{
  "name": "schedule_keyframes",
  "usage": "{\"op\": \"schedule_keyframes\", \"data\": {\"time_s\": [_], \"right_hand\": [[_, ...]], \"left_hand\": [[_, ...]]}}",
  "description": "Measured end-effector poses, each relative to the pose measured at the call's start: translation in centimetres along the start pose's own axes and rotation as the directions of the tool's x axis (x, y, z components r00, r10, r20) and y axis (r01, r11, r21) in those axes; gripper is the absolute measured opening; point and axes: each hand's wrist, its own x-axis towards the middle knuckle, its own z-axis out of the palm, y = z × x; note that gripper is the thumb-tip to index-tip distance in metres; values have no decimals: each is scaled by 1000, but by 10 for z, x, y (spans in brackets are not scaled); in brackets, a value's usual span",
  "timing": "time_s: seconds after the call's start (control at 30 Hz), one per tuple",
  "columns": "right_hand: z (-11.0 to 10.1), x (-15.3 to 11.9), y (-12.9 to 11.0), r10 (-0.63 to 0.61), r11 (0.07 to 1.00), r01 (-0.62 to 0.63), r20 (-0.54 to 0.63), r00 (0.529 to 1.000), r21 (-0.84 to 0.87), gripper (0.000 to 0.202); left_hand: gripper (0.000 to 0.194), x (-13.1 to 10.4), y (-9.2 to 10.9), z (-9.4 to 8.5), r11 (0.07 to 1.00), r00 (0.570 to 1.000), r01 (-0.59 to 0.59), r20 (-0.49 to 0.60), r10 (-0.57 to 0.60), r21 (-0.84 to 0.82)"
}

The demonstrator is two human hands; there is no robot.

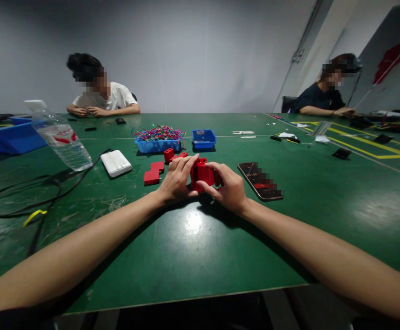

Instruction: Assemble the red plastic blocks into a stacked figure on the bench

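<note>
Evidently the work is in mid-course, with a red block (pixel 205 174) held up just above or on the worktop (pixel 227 266), in front of the person; the left hand (pixel 177 178) is closed on its left side, fingertips at the top and thumb low, while the right hand (pixel 232 185) grips it from the other side with thumb and fingers; more red shows behind the right fingers, so whether this is one piece or several pressed together cannot be told.

Just beyond the left hand lie loose red pieces (pixel 152 178), some with small pins jutting out, one partly hidden by the fingers; these look like the share outside the present handling, though whether they are finished or waiting is not clear; no sure count of completed pieces can be made.

Farther out, a blue tray (pixel 158 147) is heaped with coloured wires (pixel 160 133), and a smaller blue tray (pixel 204 146) stands beside it; neither is being touched, and no wire can be made out on the held block; a phone (pixel 255 181) lies to the right, a white power bank (pixel 116 163) and a tilted bottle (pixel 62 137) to the left; two co-workers sit at the far edge.
</note>
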Motion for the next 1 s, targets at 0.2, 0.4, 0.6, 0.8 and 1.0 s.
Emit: {"op": "schedule_keyframes", "data": {"time_s": [0.2,0.4,0.6,0.8,1.0], "right_hand": [[-1,3,-2,-3,1000,3,6,1000,-30,33],[-4,8,-4,-30,997,31,27,999,-64,27],[-1,5,-1,-13,999,15,41,999,-42,31],[1,1,2,-2,1000,3,40,999,-31,43],[-2,2,-1,18,1000,-18,40,999,16,45]], "left_hand": [[97,0,1,-1,1000,1000,14,21,-13,-20],[94,0,1,-2,1000,1000,-22,9,22,-14],[89,0,1,0,1000,1000,-25,13,25,-8],[92,0,-3,3,999,999,-36,13,36,-30],[89,0,-5,3,996,999,-39,30,41,-83]]}}
